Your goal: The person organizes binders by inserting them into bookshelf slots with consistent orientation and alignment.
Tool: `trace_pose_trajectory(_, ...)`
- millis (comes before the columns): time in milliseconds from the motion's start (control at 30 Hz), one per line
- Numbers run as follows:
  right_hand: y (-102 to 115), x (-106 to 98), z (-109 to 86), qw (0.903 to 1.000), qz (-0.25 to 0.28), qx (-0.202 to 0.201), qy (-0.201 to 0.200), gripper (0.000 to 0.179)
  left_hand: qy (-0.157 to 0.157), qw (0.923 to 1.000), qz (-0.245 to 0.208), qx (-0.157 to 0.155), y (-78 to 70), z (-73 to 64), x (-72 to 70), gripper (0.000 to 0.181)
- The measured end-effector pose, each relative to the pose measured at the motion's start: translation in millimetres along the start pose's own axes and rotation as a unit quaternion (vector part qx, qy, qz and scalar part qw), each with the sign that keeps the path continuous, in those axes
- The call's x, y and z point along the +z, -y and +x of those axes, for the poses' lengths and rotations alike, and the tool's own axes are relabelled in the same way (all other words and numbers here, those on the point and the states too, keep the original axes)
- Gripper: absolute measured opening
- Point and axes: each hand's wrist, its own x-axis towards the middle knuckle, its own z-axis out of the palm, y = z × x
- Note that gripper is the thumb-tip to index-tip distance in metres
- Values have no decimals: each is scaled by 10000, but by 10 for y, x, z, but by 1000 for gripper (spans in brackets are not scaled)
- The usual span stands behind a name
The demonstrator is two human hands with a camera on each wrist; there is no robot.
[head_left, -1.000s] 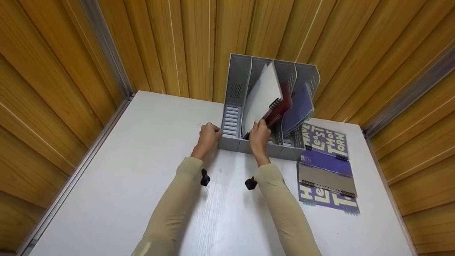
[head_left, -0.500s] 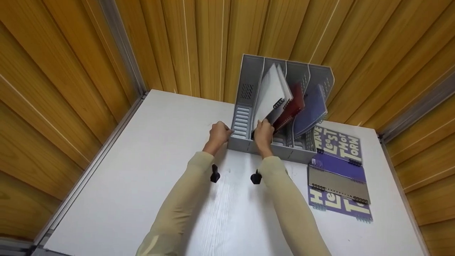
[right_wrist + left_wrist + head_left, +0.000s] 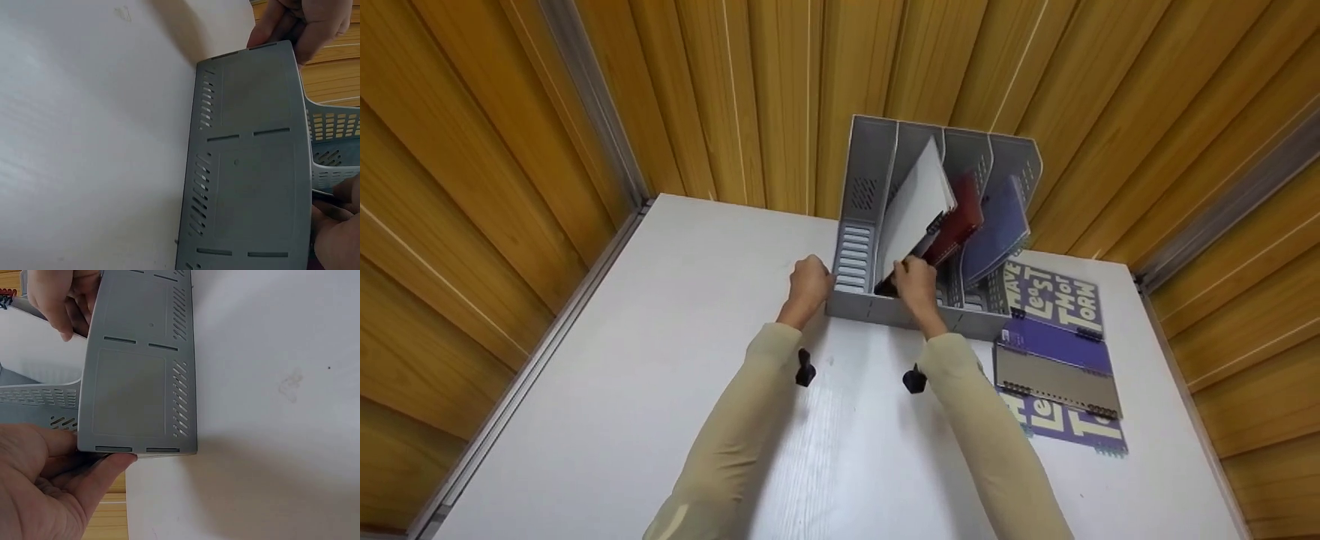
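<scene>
A grey file organizer with upright dividers stands at the back of the table. My left hand grips its front left corner; in the left wrist view the thumb lies along the outside of the wall. My right hand reaches over the low front edge into the second compartment and pinches the lower front part of a white spiral notebook. That notebook leans to the right, its black binding rings facing me. Behind the organizer's front wall, the right fingertips are partly hidden in the right wrist view.
Right of the white notebook, a red notebook and a blue notebook lean in the organizer. On the table at right lie overlapping notebooks: a lettered one, a purple one, a grey-brown one and another lettered one.
Half a second ago two white notebooks showed fanned apart; now they lie close together. My right hand has shifted slightly right along the front edge. The left hand keeps its corner grip.
</scene>
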Motion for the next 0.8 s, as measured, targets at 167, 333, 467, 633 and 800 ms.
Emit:
trace_pose_trajectory(167,5,-65,2,9987,249,295,329,25,1,10000,-52,-13,32,-19,-39,22)
trace_pose_trajectory(333,-10,-98,78,9980,-541,305,106,29,110,9999,-32,-41,-2,0,-12,25)
trace_pose_trajectory(467,-26,-118,136,9956,-905,247,0,29,139,9999,-42,-27,-14,21,6,26)
trace_pose_trajectory(633,-22,-138,117,9982,-410,323,279,29,142,9999,-84,-1,-11,20,0,25)
trace_pose_trajectory(800,-23,-172,19,9980,23,362,522,30,117,9999,-108,-27,11,5,-5,22)
